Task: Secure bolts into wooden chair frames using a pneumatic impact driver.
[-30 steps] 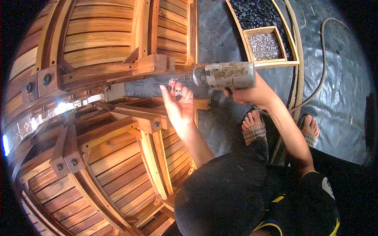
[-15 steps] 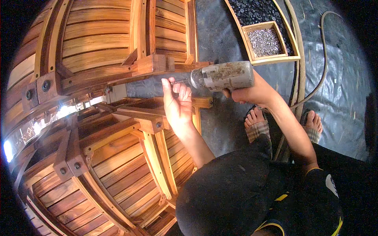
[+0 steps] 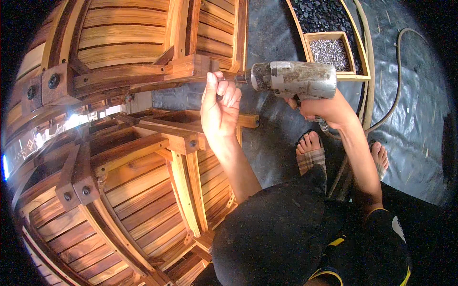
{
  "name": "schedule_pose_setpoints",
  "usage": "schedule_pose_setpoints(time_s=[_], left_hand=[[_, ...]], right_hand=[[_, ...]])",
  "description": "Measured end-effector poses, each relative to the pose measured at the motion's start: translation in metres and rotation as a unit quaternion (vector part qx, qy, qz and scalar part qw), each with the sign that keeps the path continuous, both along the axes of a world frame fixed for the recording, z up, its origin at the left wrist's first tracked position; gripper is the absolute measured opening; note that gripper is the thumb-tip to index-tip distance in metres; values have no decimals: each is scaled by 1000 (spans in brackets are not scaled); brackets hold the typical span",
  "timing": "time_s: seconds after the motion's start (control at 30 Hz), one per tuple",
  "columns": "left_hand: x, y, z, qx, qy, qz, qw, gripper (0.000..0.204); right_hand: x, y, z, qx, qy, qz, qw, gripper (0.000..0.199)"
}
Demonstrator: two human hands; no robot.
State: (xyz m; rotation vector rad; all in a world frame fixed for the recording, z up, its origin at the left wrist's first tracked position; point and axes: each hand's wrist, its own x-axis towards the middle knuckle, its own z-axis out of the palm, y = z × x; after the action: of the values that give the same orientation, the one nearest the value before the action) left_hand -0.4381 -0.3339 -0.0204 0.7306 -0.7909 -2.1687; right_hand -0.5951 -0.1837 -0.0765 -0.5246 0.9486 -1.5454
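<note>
My right hand grips a worn, grey air impact driver by its handle. The tool lies level, with its thin bit toward the left. At the bit's tip, my left hand is closed, thumb and forefinger pinched and the other fingers curled. Whatever small piece it pinches is too hidden to name. Just beyond these fingers is the dark end block of a slatted wooden furniture piece. I cannot tell whether the bit touches the wood.
A second slatted wooden piece stands close below the first, with bolts in its corner blocks. At the top right, a wooden tray holds black washer-like discs and a smaller box of silver fasteners. A hose crosses the black floor sheet near my feet.
The driver and both hands have shifted up and to the right in the picture. The whole view has also moved slightly. Both grips look the same.
</note>
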Motion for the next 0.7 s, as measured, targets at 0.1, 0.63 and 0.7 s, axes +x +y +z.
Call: schedule_pose_setpoints(time_s=[0.1, 0.63, 0.7], left_hand=[[0, -2, 0, 9, 4, -10, 1000, 22], [-18, 3, -2, -113, -103, 26, 988, 32], [-20, 3, -1, -143, -87, 28, 986, 32]], right_hand=[[0, 2, 3, 8, 0, -6, 1000, 31], [8, -14, 4, -11, 70, -62, 996, 37], [9, -19, 4, -15, 74, -72, 994, 38]])
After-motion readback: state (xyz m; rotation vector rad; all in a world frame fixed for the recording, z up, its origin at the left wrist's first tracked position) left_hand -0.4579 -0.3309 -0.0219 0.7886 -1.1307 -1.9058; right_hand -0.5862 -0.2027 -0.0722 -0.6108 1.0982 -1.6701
